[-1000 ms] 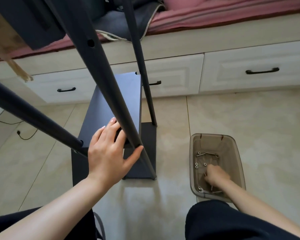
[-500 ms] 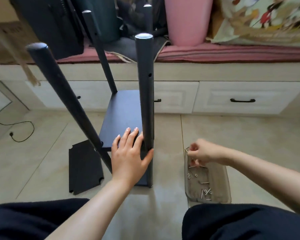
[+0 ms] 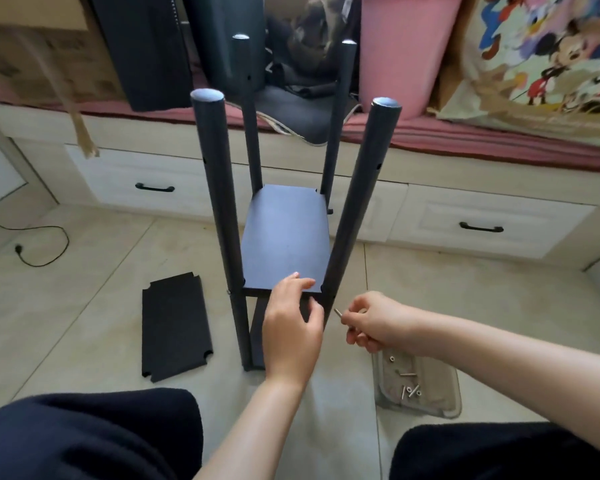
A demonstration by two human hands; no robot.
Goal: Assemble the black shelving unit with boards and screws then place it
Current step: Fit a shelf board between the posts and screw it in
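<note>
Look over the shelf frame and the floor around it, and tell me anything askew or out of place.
Nothing is spilled or broken. One spare board lies flat on the floor left of the frame, not yet fitted. The four poles seem to splay outward toward their tops, though the wide lens may cause that. The screws sit inside the tray.

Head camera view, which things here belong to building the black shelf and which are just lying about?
Part of the job:
black four-post shelving frame
loose black notched board on the floor
silver screw pinched by the right hand
clear plastic tray of screws
left hand gripping the shelf

Lying about:
pink plastic bin
black power cord
cartoon-print bag
</note>
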